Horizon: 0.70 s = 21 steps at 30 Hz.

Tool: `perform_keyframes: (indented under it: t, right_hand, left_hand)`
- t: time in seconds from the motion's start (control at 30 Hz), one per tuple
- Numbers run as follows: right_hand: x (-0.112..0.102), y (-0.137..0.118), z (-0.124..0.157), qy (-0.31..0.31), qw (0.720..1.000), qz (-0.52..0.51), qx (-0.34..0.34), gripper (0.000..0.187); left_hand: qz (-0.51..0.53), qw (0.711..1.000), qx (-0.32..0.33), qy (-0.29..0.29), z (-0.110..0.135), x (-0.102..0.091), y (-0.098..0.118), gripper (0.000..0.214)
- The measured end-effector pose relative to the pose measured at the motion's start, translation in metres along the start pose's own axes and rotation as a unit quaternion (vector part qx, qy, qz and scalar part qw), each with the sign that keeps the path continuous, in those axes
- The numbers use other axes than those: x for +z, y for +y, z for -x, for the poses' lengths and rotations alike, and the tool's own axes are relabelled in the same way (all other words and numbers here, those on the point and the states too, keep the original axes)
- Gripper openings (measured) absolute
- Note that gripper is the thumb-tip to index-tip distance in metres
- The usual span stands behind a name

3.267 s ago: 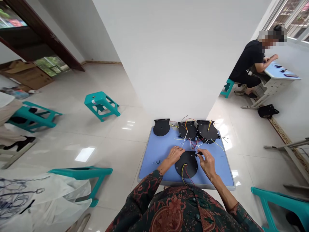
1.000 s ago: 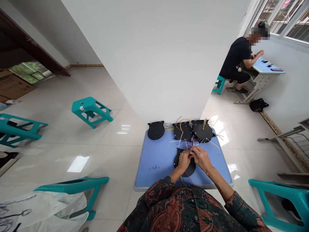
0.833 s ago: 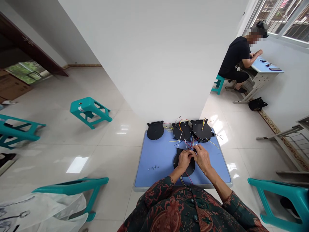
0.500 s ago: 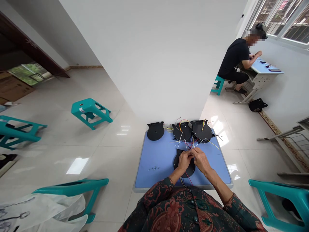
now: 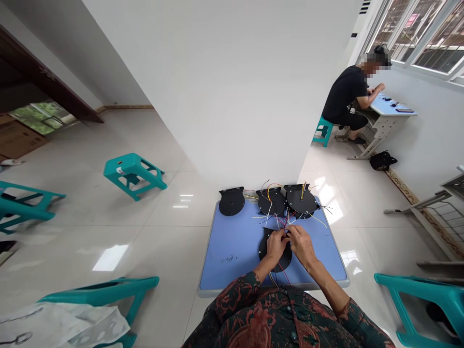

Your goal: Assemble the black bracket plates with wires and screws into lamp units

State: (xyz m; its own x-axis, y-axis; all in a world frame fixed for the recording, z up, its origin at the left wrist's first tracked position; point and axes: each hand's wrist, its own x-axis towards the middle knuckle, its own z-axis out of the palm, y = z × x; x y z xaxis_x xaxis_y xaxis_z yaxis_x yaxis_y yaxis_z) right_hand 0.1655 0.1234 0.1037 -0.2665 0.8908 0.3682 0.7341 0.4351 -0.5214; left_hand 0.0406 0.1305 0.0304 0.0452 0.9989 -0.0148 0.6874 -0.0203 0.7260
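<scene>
A round black plate [image 5: 283, 264] with a flat tab and small bright screws along its rim lies near the front of the blue table [image 5: 242, 237]. Red, dark and yellow wires run out below it. Over its upper part, my left hand [image 5: 276, 245] and my right hand [image 5: 301, 245] meet, fingertips pinched together at its far right edge. What they pinch is too small and covered to make out. Wire ends from behind come close to the fingertips. Loose small screws [image 5: 229, 259] are scattered left of my left hand.
Along the table's far edge lie more black plates [image 5: 232, 201], some stacked [image 5: 300, 198] with tangled wires. A white wall [image 5: 232, 96] rises behind. Green stools [image 5: 134, 171] stand around on the tiled floor. At the back right, a person [image 5: 348, 92] sits at another desk [image 5: 393, 111].
The view has shifted slightly, so the table and hands appear a little lower and further left. Both hands stay pinched at the plate's edge, with only slight finger movement.
</scene>
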Motion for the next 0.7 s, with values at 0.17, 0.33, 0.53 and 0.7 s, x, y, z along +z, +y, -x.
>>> perform_keyframes:
  t: [0.17, 0.33, 0.53, 0.7]
  right_hand:
    - [0.003, 0.002, -0.001, 0.0, 0.997, 0.031, 0.067, 0.019]
    - [0.0, 0.002, -0.01, -0.037, 0.999, -0.008, 0.012, 0.029]
    - [-0.005, -0.001, -0.014, -0.056, 0.998, -0.038, -0.013, 0.031]
    - [0.001, 0.004, -0.012, -0.021, 0.998, 0.02, 0.047, 0.015]
  left_hand:
    - [0.008, 1.0, -0.007, 0.005, 0.0, 0.001, 0.0, 0.011]
    - [0.044, 0.999, 0.011, -0.01, -0.001, 0.0, -0.007, 0.01]
    - [0.061, 0.998, 0.016, 0.0, -0.002, 0.0, -0.01, 0.011]
    - [0.064, 0.998, 0.019, 0.005, -0.001, 0.003, -0.009, 0.013]
